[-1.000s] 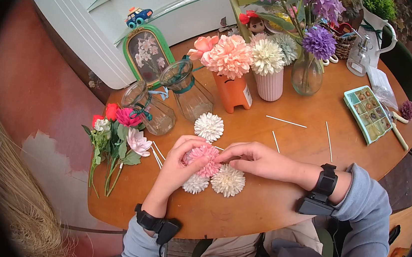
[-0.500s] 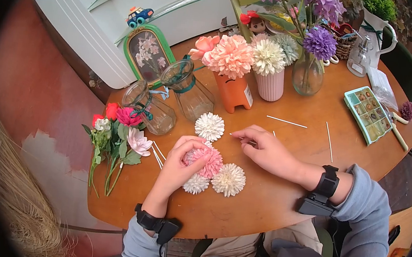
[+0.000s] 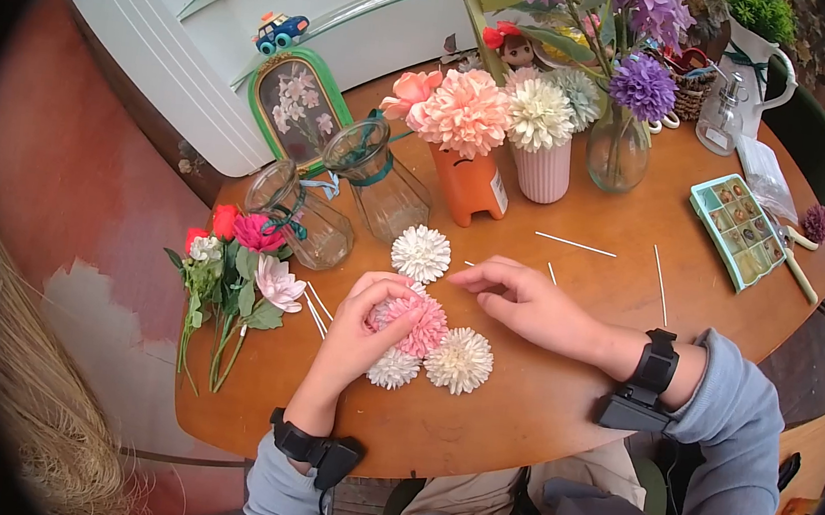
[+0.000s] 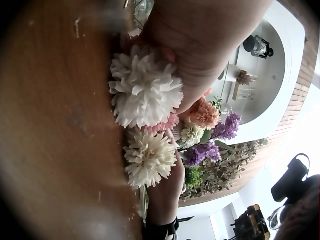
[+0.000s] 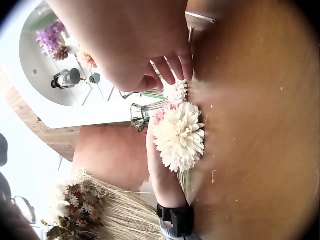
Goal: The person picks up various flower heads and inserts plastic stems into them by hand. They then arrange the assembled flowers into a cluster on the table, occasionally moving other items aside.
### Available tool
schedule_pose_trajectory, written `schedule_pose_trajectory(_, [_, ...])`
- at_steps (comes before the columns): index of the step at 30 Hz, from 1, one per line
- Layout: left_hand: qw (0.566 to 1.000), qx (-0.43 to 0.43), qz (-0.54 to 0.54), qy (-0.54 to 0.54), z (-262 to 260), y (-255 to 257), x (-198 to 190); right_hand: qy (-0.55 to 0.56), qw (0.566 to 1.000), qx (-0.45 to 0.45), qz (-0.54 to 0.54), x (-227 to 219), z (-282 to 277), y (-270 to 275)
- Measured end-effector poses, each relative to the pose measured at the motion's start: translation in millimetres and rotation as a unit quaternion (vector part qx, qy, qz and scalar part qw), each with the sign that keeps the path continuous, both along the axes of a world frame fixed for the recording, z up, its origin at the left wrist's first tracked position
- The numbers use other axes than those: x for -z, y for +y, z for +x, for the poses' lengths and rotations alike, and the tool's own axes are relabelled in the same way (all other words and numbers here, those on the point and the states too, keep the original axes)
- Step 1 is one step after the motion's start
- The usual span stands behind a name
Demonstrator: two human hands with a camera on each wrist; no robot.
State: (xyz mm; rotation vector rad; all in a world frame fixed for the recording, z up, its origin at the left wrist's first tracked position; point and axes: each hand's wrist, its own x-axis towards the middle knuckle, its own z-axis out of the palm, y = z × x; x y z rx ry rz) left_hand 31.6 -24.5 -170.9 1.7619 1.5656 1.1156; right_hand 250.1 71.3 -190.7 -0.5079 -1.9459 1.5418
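My left hand (image 3: 358,320) grips a pink artificial flower head (image 3: 422,327) low over the table. White flower heads surround it: one white flower head (image 3: 421,253) lies beyond, another white flower head (image 3: 393,368) is below the hand, and a cream flower head (image 3: 459,360) sits to the right. In the left wrist view the white bloom (image 4: 145,90) covers much of the pink one. My right hand (image 3: 538,306) hovers just right of the far white flower, fingers loosely bent and nothing visible between them. A white stick's tip (image 3: 469,264) shows behind its fingers.
Several white sticks lie about, one stick (image 3: 575,244) farther back. Two glass vases, the nearer vase (image 3: 319,238) tied with ribbon, stand back left beside a bunch of flowers (image 3: 239,285). An orange pot (image 3: 467,188) stands behind; a turquoise compartment box (image 3: 735,231) lies right.
My right hand has moved from the pink flower up and right with a white stick and let the stick go. The left hand keeps its grip on the pink flower.
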Motion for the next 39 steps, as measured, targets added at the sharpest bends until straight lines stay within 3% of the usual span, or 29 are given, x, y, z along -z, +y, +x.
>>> schedule_pose_trajectory(11, [1.000,0.000,-0.002,0.005,0.3,0.2,-0.9,-0.061,0.995,0.045,0.060,-1.1,3.7,2.3])
schedule_pose_trajectory(23, [1.000,-0.004,-0.013,-0.004,2.3,-1.1,-4.6,0.015,0.995,0.090,0.039,-2.9,2.0,4.9])
schedule_pose_trajectory(31, [1.000,0.000,-0.007,0.006,0.3,-0.4,-1.9,-0.046,0.976,0.128,0.173,6.0,3.4,5.2])
schedule_pose_trajectory(35, [1.000,0.001,-0.007,0.001,0.1,0.0,-1.8,-0.102,0.978,0.072,0.167,5.2,4.5,4.3])
schedule_pose_trajectory(39, [1.000,0.000,-0.007,0.001,0.3,0.0,-1.3,-0.114,0.962,0.049,0.242,4.5,5.0,3.3])
